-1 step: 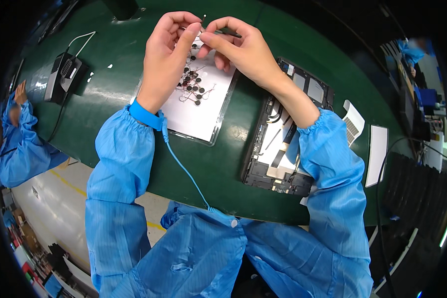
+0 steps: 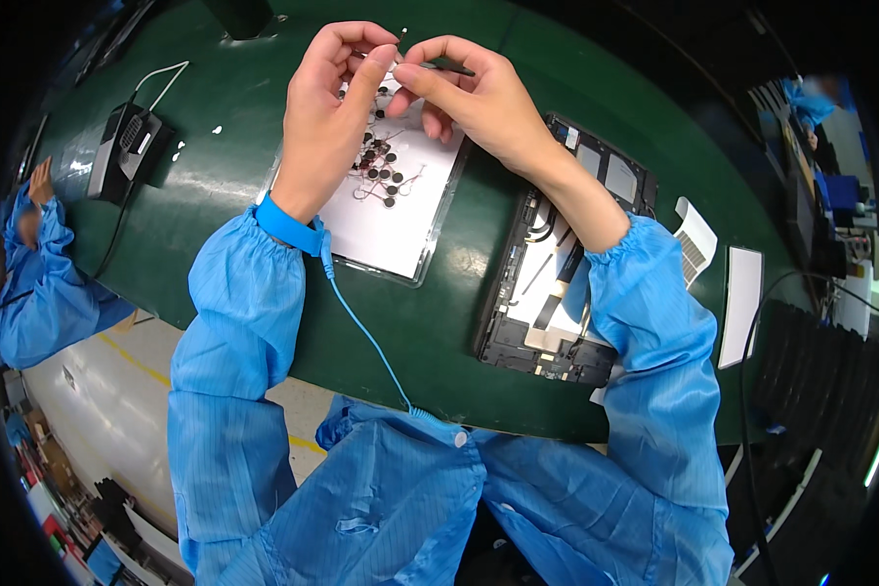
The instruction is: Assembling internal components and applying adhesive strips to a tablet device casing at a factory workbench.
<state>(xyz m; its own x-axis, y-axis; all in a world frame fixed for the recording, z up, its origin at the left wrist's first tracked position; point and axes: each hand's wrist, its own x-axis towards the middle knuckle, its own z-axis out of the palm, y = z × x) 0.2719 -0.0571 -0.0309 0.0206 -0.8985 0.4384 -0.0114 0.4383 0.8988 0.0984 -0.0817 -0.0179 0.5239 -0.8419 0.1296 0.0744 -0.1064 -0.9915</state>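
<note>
My left hand [image 2: 327, 117] and my right hand [image 2: 479, 103] meet over the far end of a white sheet in a clear sleeve [image 2: 389, 234]. Thumbs and fingers of both are pinched together at one spot. A tiny dark piece with a pale tip [image 2: 403, 35] sticks up between them; its kind is too small to tell. Something thin and dark [image 2: 451, 66] passes behind my right fingers. Below the hands, several small black discs with thin wires [image 2: 385, 176] lie in a loose cluster on the sheet, partly hidden by my left hand.
An opened laptop-like chassis [image 2: 498, 327] lies under my right forearm. Beyond it are a curled printed sheet [image 2: 691, 244] and a white card [image 2: 742, 303]. A corded device [image 2: 117, 156] stands at left, near another person's sleeve [image 2: 54, 313]. A blue cord [image 2: 366, 337] runs from my left wristband.
My left hand and wrist have shifted very slightly to the right. Both hands keep the same pinch.
</note>
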